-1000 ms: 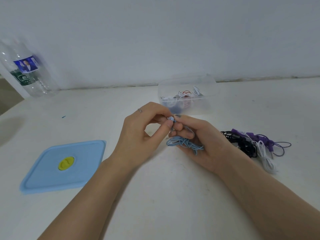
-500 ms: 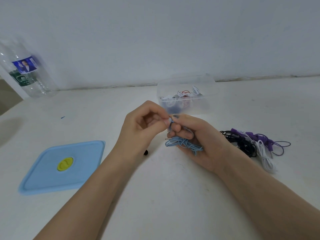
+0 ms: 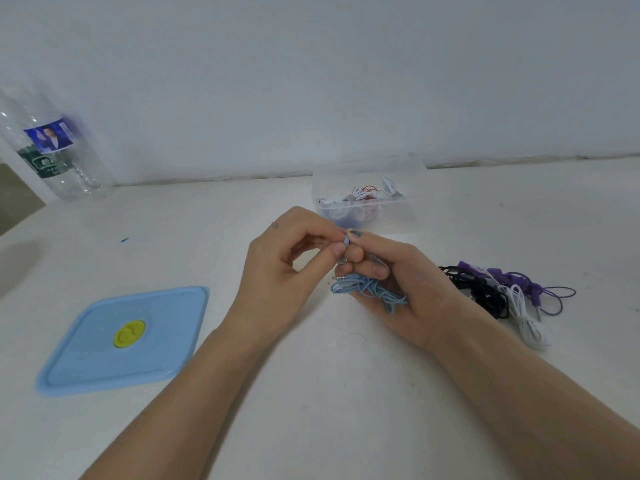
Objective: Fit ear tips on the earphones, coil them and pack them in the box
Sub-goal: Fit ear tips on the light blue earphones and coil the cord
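Between both hands, above the counter (image 3: 311, 393), the left hand (image 3: 287, 268) is pinching an ear tip against the earbud (image 3: 346, 241), which the right hand (image 3: 398, 282) is gripping along with the bunched blue earphone cable (image 3: 370, 291). Just beyond, the clear box (image 3: 398, 216) is standing open and unobstructed; spare earphones (image 3: 502, 292) are lying rightward.

Clear, slightly frosted plastic box (image 3: 408, 216); smooth matt pale-blue plastic lid (image 3: 104, 362) with a glossy yellow plastic centre valve (image 3: 129, 333). Light-blue earphones (image 3: 370, 292) with a smooth rubbery cable and a shiny metal plug (image 3: 339, 277). Transparent, crinkled glossy plastic bottle (image 3: 69, 168) with a printed label; matt off-white table (image 3: 311, 393), lightly scuffed.
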`<act>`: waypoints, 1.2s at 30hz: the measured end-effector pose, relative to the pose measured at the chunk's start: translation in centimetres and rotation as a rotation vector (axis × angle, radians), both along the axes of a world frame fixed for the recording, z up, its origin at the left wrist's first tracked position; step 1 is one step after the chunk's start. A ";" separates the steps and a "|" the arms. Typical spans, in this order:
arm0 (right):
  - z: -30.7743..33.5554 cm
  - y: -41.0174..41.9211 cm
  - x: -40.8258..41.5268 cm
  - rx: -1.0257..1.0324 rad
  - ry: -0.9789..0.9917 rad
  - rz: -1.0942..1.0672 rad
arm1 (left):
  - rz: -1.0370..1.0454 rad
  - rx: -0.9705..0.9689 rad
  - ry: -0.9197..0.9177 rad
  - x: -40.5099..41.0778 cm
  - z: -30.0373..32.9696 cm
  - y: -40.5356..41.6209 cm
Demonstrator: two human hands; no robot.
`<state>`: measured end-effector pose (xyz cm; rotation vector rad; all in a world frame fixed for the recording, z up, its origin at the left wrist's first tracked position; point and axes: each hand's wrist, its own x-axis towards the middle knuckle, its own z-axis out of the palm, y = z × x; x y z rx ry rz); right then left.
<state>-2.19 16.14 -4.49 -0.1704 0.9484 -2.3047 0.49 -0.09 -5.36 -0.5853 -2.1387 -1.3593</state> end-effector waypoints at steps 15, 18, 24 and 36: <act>-0.1 0.0 0.1 0.007 0.001 0.064 | 0.150 -0.366 0.240 -0.1 0.2 -0.3; -0.2 -0.1 0.1 0.025 0.013 0.062 | 0.142 -0.352 0.228 -0.2 0.1 -0.5; -0.4 0.1 -0.1 0.103 0.008 0.023 | 0.124 -0.338 0.174 0.0 0.2 -0.5; 2.9 -0.3 -1.8 0.191 0.080 -0.111 | 0.219 -0.264 0.120 -1.7 2.5 0.4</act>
